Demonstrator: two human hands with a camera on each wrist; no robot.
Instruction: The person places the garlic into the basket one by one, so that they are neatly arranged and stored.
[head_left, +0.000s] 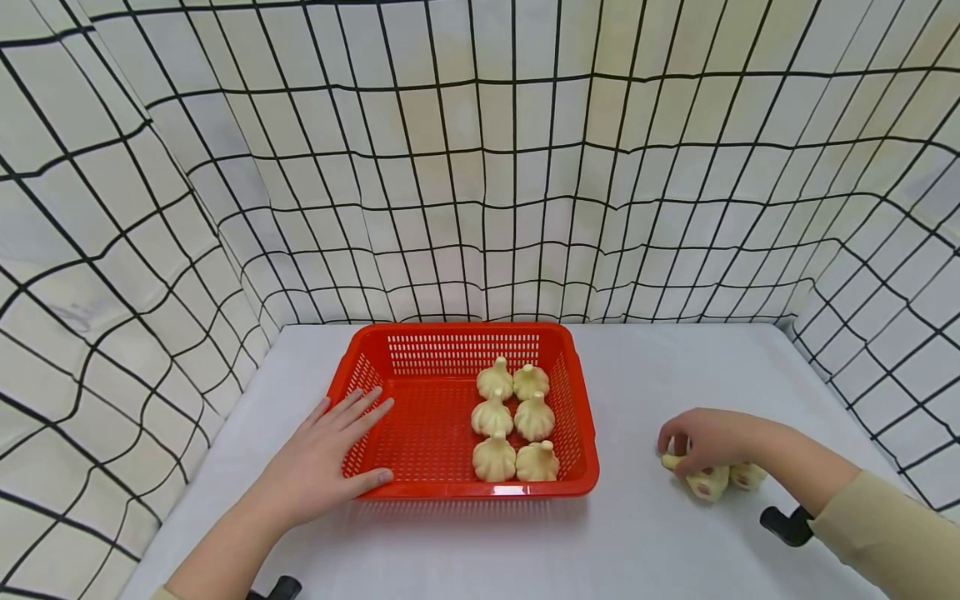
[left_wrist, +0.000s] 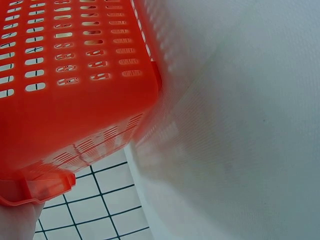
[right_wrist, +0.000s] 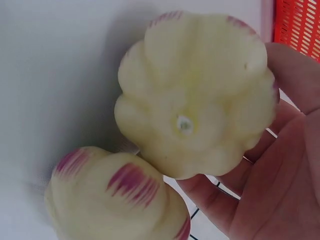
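My right hand (head_left: 716, 437) grips a pale garlic bulb (right_wrist: 195, 100) by its stem end, low over the white table at the right. The bulb's base faces the right wrist camera. A second garlic bulb (right_wrist: 120, 195) with purple streaks lies right beside it, partly hidden by the hand in the head view. My left hand (head_left: 330, 454) rests on the left side of a red plastic basket (head_left: 480, 490), its fingers spread over the rim. Several garlic bulbs (head_left: 493, 458) stand stem up in two columns in the right part of the basket.
Black netting (head_left: 525, 200) over white sheeting rises behind the table and along both sides. The white table (head_left: 637, 542) shows bare cloth between the basket and the right hand. The basket's slotted wall (left_wrist: 75, 105) fills the upper left of the left wrist view.
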